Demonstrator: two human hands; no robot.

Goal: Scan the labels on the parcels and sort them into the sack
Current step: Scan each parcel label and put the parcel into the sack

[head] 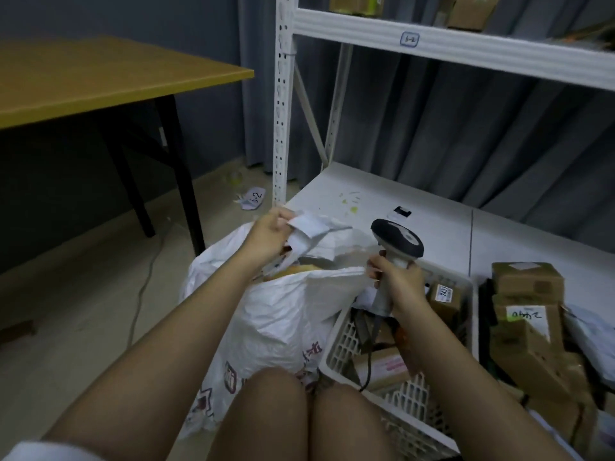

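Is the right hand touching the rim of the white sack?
Touching. The head view shows the right hand gripping the scanner while its fingers pinch the sack's near rim.

The room is dim, with a dark blue-grey wall (100, 15) on the left and a grey curtain (432, 128) hanging in folds behind a white metal shelving rack (283, 94), whose upper beam carries a small handwritten tag (409, 38). A yellow-topped table (100, 81) on black legs stands to the left, well apart from the rack. On the pale floor (66, 311) a thin cable (146, 281) trails, and a scrap of paper (253, 197) lies near the foot of the rack's upright.
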